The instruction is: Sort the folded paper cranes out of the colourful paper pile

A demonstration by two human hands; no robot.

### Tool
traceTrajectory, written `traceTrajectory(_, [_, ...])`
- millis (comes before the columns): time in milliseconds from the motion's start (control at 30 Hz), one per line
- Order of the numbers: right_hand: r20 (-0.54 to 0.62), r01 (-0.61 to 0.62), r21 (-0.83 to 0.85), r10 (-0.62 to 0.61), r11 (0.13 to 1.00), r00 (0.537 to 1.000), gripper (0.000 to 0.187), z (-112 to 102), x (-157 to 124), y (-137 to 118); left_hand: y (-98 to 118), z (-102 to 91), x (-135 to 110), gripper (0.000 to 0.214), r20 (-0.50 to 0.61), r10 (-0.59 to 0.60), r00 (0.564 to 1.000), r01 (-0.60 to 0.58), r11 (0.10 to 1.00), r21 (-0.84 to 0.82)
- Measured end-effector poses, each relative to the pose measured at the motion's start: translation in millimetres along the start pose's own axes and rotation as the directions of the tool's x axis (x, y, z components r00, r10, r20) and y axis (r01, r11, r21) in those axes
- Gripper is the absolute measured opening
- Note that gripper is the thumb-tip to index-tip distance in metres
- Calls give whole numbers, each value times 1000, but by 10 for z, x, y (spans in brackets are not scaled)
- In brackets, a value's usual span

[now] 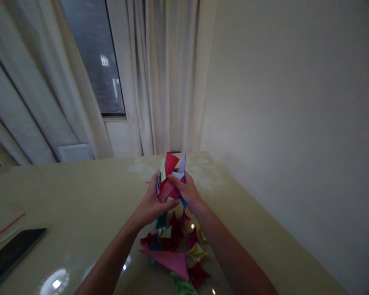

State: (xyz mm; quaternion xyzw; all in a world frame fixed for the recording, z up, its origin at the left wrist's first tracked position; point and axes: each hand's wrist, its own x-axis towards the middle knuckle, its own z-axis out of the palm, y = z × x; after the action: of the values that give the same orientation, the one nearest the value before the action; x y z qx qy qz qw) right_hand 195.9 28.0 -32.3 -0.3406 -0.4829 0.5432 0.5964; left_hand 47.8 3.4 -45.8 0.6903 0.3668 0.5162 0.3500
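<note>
Clock read from the folded-paper bundle: magenta stick [6,228] and pale green stick [4,238], 8 to 9 o'clock, on table [89,196]; dark flat slab [14,258] just beside them, 8. Left hand [152,205] at 7–8, clamped on bundle, thumb along lower edge, other fingertips hidden. Folded-paper bundle [169,168] between both hands, red, pink, pale green, lilac, blue parts. Below, 6: loose folded pieces [175,233], pink triangle [172,261] among them; yellow piece [197,253], 5. Right hand [187,191] at 4, thumb pressed on bundle, other fingers mostly hidden. Bare wall [295,123], 3
</note>
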Motion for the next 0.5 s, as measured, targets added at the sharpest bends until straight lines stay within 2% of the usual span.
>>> traceTrajectory(100, [67,35,-19,-34,999,997,50,35,-46,-142,86,-9,5,95,-7,-4,1000,4,999,-35])
traceTrajectory(167, [142,55,-13,-52,998,988,58,21,-68,-215,143,-29,22,81,-53,-35,998,30,996,-90])
traceTrajectory(233, [171,78,0,-77,997,982,68,-10,-71,-276,209,-61,33,74,-89,-100,991,84,983,-163])
traceTrajectory(333, [117,69,15,-70,998,991,72,-45,-58,-330,280,-80,19,87,-114,-178,977,135,941,-311])
traceTrajectory(400, [63,56,-17,-54,998,997,70,-39,-55,-330,270,-49,-1,104,-73,-172,982,130,911,-392])
traceTrajectory(500, [96,65,-95,-56,993,994,63,7,-66,-289,174,24,-11,105,25,-112,993,114,931,-346])
